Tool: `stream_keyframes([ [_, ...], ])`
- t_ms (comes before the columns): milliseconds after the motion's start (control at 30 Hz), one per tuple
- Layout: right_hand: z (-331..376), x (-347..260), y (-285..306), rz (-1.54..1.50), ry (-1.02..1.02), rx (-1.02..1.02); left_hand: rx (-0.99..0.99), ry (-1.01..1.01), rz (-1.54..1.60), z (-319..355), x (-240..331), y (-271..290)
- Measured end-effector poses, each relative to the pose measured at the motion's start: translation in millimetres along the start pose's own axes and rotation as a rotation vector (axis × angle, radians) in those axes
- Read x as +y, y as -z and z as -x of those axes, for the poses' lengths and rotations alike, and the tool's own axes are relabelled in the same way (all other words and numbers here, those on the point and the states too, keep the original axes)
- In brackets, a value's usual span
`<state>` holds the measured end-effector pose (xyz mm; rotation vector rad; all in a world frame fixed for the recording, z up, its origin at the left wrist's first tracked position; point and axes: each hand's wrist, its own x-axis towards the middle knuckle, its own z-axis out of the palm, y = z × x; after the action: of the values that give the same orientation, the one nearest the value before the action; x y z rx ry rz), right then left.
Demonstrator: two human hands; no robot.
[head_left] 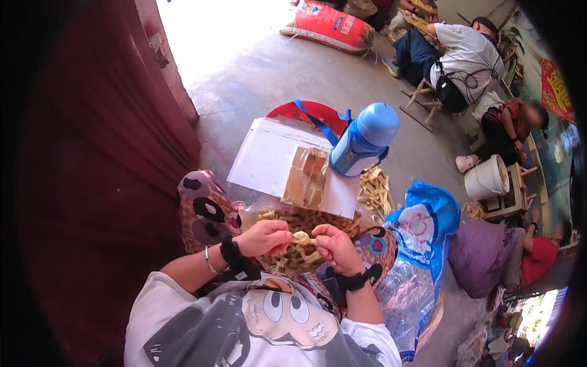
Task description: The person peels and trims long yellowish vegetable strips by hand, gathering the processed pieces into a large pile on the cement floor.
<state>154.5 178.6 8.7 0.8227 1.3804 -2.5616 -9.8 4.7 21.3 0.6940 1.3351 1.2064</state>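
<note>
A dark red curtain (116, 153) hangs along the left side, with a bright opening beyond it at the far left. Near its right edge is the person's left knee, in patterned cloth (208, 211). Just right of that, the left hand (269, 237), with a bracelet (209, 260) and a dark band (231, 251) on its wrist, is curled closed, thumb and fingers pinching the left end of a pale, knotted strip (301, 237). The strip sits between the two hands, above a pile (275, 262) of similar yellowish-brown strips at the lap. On the far side of the pile lies a white board (257, 156), partly covering a red basin (282, 111), with a shiny brown slab (304, 180) on the board's near part. Well beyond, a red sack (327, 29) lies on the grey floor (244, 85). The right hand (339, 248) is likewise closed, its fingertips gripping the strip's right end. A blue bottle (365, 144) with a blue strap (315, 121) stands tilted at the board's right side; more strips (375, 191) show just beyond it. Farther right spreads a blue bag (422, 223). At the far right, a person in a white top (468, 61) sits on a low stool (422, 104); nearer are a white bucket (483, 178), a purple bundle (480, 254) and a person in red (538, 263).
</note>
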Motion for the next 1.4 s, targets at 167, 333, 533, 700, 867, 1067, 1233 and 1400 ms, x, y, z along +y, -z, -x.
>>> stream_keyframes([
  [167, 4.0, 1.2, 3.5, -0.118, 0.021, -0.001, 0.039, -0.104, -0.021, 14.3, -1.1, -16.9],
  [333, 1.3, 7.9, 3.7, -0.166, 0.023, -0.011, 0.037, -0.203, -0.178, 25.5, -4.3, -17.5],
  [533, 5.0, 3.7, -0.1, -0.061, 0.087, 0.008, -0.062, 0.03, 0.23, 7.6, -20.4, 1.0],
  [700, 4.6, 1.6, -16.9, 0.064, 0.093, -0.064, -0.283, 0.192, 0.631, -1.8, -17.5, -7.0],
  [867, 2.8, 7.9, -14.9, 0.086, 0.097, -0.057, -0.233, 0.22, 0.642, -0.4, -23.3, -7.7],
  [1067, 13.9, -7.4, -15.7, 0.145, 0.055, -0.073, -0.151, 0.158, 0.543, 13.5, -21.4, 1.5],
  [1233, 6.9, -27.2, 0.0, 0.466, 0.184, 0.002, 0.082, -0.23, -0.49, 7.2, 24.2, 20.1],
  [1400, -21.3, -46.2, -12.9, 0.64, 0.609, 0.346, 0.516, -0.929, -1.151, -34.3, 46.2, 26.3],
])
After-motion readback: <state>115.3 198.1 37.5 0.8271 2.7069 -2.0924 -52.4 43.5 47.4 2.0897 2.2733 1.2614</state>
